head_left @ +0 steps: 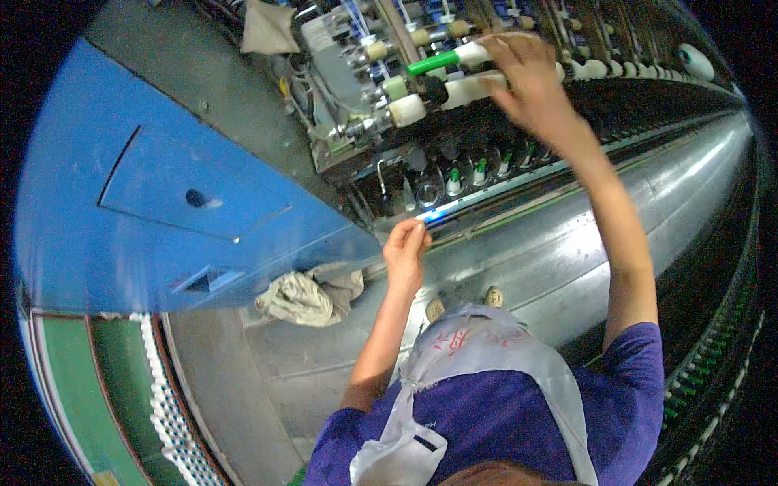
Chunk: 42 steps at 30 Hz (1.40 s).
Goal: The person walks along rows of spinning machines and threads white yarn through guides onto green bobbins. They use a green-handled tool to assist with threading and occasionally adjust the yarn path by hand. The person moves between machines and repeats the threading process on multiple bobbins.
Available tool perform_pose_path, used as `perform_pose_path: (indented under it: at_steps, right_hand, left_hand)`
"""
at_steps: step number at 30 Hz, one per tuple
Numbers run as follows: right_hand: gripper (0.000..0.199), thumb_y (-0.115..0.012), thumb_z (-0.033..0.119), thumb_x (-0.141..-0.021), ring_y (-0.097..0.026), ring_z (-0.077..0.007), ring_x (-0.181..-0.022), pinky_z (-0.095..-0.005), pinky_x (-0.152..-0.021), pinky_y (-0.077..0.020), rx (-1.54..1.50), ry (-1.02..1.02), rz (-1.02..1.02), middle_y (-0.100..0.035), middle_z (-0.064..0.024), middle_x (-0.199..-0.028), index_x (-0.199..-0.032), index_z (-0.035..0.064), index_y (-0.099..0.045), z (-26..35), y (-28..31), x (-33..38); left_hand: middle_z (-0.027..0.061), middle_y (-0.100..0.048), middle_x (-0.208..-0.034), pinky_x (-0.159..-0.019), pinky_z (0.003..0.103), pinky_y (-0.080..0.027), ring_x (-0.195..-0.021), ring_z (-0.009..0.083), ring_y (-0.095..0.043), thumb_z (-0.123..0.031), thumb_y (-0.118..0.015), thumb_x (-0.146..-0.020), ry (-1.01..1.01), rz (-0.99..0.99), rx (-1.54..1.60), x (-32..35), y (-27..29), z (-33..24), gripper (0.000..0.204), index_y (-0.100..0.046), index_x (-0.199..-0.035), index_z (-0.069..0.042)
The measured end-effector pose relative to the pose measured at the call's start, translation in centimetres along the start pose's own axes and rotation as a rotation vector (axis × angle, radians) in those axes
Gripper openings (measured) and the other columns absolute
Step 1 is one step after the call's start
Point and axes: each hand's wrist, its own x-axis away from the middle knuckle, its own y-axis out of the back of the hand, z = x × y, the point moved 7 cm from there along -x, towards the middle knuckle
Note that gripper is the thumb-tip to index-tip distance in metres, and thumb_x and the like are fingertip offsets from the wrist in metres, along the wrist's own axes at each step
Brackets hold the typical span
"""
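My right hand (531, 85), smeared a little by motion, is closed round a yarn bobbin (438, 63) with a green tube end and white yarn, up at the spinning machine's rollers. Just below the bobbin lie a white roller (466, 91) and a dark round part (435, 91). My left hand (407, 245) is at the left end of the machine's long metal rail (478, 202), its thumb and fingers pinched together. Whatever is between those fingertips, if anything, is too small to make out. Behind the rail stands a row of green-topped spindles (480, 170).
On the left is a blue machine cabinet (186, 178). A crumpled pale cloth (304, 298) lies on the floor by its base. A white yarn package (695, 62) sits at the far right. Many white bobbin ends (174, 421) line the lower left, beside a green panel (73, 381).
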Motion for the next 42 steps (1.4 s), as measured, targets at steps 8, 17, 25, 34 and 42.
perform_pose_path:
  at_steps: [8, 17, 25, 34, 42]
  right_hand:
    - [0.023, -0.053, 0.024, -0.08, -0.053, -0.0313, -0.072, -0.0432, -0.064, -0.0416, -1.252, -0.098, 0.913, -0.057, -0.0149, -0.076, -0.075, 0.0025, -0.059, 22.9, 0.1, 24.6]
    - [0.023, -0.055, 0.025, -0.075, -0.057, -0.0317, -0.081, -0.0456, -0.062, -0.0439, -0.769, -0.335, 1.233, -0.06, -0.018, -0.078, -0.078, 0.0032, -0.063, 26.4, -1.5, 33.0]
    - [0.022, -0.06, 0.022, -0.066, -0.058, -0.0351, -0.062, -0.0441, -0.054, -0.0443, -1.087, -0.167, 0.861, -0.059, -0.0189, -0.063, -0.066, -0.0001, -0.061, 25.3, 6.3, 33.0]
    - [0.02, -0.057, 0.023, -0.07, -0.058, -0.0349, -0.062, -0.0441, -0.054, -0.0435, -0.719, -0.465, 1.029, -0.059, -0.0185, -0.066, -0.069, 0.0043, -0.062, 23.4, 12.9, 41.7]
    - [0.015, -0.055, 0.018, -0.084, -0.06, -0.0148, -0.062, -0.0222, -0.044, -0.0438, -1.438, -1.284, 0.317, -0.062, -0.0039, -0.074, -0.079, 0.0046, -0.058, 19.6, 23.2, 47.4]
  left_hand:
    - [0.0009, -0.049, -0.074, -0.062, 0.025, -0.042, -0.063, 0.0101, -0.048, -0.015, -0.052, -0.086, 0.16, 0.14, -0.535, 0.8, 7.8, 7.7, 0.011, -0.05, -0.078, -0.007]
    - [0.015, -0.058, -0.064, -0.058, 0.039, -0.045, -0.06, 0.0298, -0.057, -0.019, -0.061, -0.065, -0.268, 0.846, -1.453, 7.4, 5.6, 16.7, 0.018, -0.057, -0.068, -0.002]
    - [0.0144, -0.06, -0.069, -0.06, 0.038, -0.046, -0.066, 0.0293, -0.059, -0.021, -0.06, -0.068, -0.093, 0.88, -1.583, 12.7, 0.3, 19.1, 0.019, -0.058, -0.073, -0.003]
    - [0.0093, -0.058, -0.07, -0.057, 0.031, -0.045, -0.061, 0.0182, -0.056, -0.019, -0.061, -0.077, 0.137, 1.092, -1.243, 19.2, -9.0, 22.0, 0.021, -0.057, -0.088, -0.001]
    - [-0.0005, -0.062, -0.082, -0.059, 0.023, -0.042, -0.066, 0.007, -0.051, -0.018, -0.052, -0.089, 0.65, 1.71, -1.161, 26.0, -19.1, 19.1, 0.02, -0.061, -0.098, -0.002]
